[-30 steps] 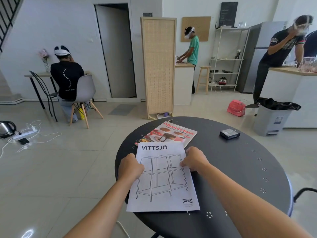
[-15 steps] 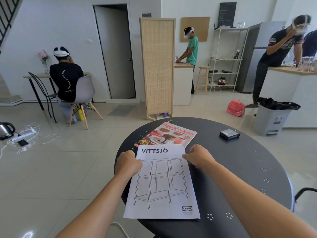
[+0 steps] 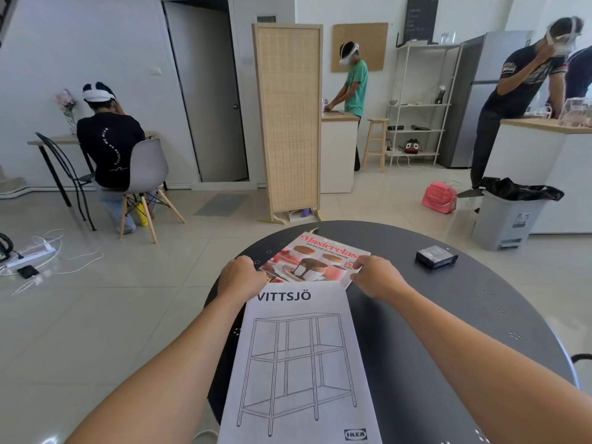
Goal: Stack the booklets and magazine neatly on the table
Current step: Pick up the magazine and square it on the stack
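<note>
On the round black metal desk (image 3: pixel 464 331) lay 2 printed things. Nearest the person was a white stapled assembly booklet with a line drawing of a shelf unit on its cover (image 3: pixel 301 363), its near end reaching out past the desk's near rim. Beyond it lay a glossy red-and-pink cookery magazine with cakes on the cover (image 3: pixel 315 259), turned at an angle to the booklet, with its near edge tucked under the booklet's far edge.

The left hand (image 3: pixel 242 275) was curled at the magazine's left edge, and the right hand (image 3: pixel 374 277) at its right corner. Both grips looked closed on the magazine's 2 sides (the fingers themselves were mostly hidden under the knuckles, so how firmly they pinched the pages could not be told). Neither hand touched the booklet beyond brushing its far corners.

By my reading, the stacking was only begun. The 2 items overlapped by a narrow strip and were not squared: the magazine sat skewed and mostly uncovered, and the booklet overhung the rim. Only 1 booklet was visible as such; whether others lay beneath it could not be told. What seemed left was to bring magazine and booklet into 1 pile, line up their edges, and set the pile fully on the desk. A small black boxy device (image 3: pixel 436 256) sat well apart to the right, untouched.
</note>
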The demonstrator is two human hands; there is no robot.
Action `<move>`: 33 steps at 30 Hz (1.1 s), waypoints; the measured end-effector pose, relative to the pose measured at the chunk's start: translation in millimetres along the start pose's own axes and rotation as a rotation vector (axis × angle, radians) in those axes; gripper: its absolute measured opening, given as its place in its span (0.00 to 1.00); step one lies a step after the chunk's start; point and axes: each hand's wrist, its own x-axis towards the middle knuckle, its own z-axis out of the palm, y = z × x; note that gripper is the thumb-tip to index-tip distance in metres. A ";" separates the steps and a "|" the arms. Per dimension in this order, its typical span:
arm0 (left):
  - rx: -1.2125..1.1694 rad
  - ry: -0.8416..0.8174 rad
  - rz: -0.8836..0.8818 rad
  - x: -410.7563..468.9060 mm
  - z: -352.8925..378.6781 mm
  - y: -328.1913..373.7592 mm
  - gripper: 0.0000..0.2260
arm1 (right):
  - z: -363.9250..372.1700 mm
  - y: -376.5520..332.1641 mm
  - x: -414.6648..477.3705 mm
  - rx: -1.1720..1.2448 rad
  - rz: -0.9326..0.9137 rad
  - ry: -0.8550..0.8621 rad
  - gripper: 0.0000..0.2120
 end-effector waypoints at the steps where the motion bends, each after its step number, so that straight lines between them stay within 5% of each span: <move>1: 0.003 -0.016 0.008 6.6 3.1 3.2 0.05 | 2.7 0.8 6.4 -0.021 -0.016 0.003 0.16; 23: 0.269 -0.193 -0.133 84.0 57.5 38.7 0.26 | 28.9 20.9 65.1 -0.087 -0.091 -0.138 0.19; 29: 0.126 -0.184 -0.131 94.5 54.4 35.1 0.09 | 29.2 21.7 72.4 -0.061 -0.084 -0.135 0.20; 33: 0.041 -0.107 -0.088 99.9 53.9 36.0 0.07 | 30.8 22.9 80.8 -0.040 -0.088 -0.110 0.23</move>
